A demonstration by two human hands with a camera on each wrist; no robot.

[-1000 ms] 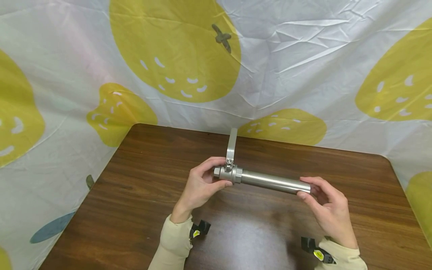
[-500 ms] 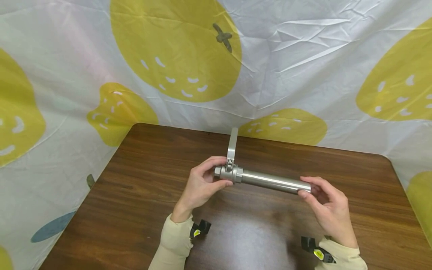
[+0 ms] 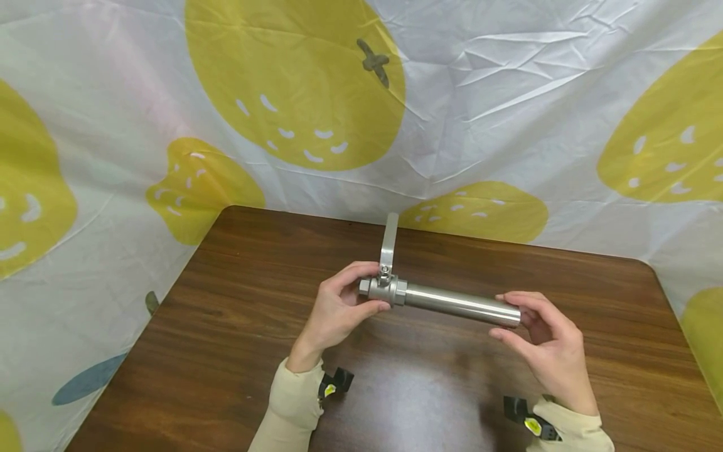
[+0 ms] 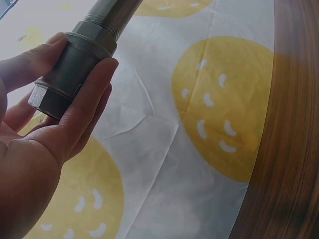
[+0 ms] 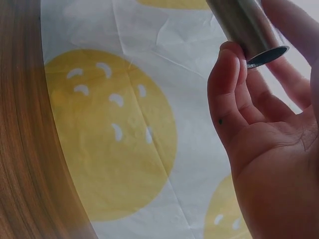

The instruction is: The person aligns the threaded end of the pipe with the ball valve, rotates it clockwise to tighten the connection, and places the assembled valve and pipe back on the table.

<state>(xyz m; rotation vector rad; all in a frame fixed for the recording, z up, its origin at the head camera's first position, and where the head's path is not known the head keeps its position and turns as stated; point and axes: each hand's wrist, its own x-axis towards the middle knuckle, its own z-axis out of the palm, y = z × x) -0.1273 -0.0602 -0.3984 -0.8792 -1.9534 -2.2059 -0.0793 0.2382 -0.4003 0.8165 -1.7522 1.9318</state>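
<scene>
A metal ball valve (image 3: 383, 290) with a flat lever handle (image 3: 388, 242) pointing away from me is held above the table. My left hand (image 3: 333, 314) grips its body between thumb and fingers, around the hex end. From the valve's other end runs a shiny steel pipe (image 3: 457, 303); threads show where the pipe (image 4: 117, 12) enters the valve (image 4: 75, 69) in the left wrist view. My right hand (image 3: 550, 345) is around the pipe's free end, thumb spread off it and fingers loosely curved. The right wrist view shows the pipe's hollow end (image 5: 254, 40) among the fingers.
The brown wood-grain table (image 3: 254, 251) lies below both hands. A white cloth (image 3: 440, 113) with yellow fruit prints hangs behind the table and along its sides. Each wrist wears a small black camera mount (image 3: 333, 384) over a beige sleeve (image 3: 294, 402).
My right thumb and fingers have spread apart, letting go of their pinch on the pipe's end. The left hand, valve and pipe stay almost where they were.
</scene>
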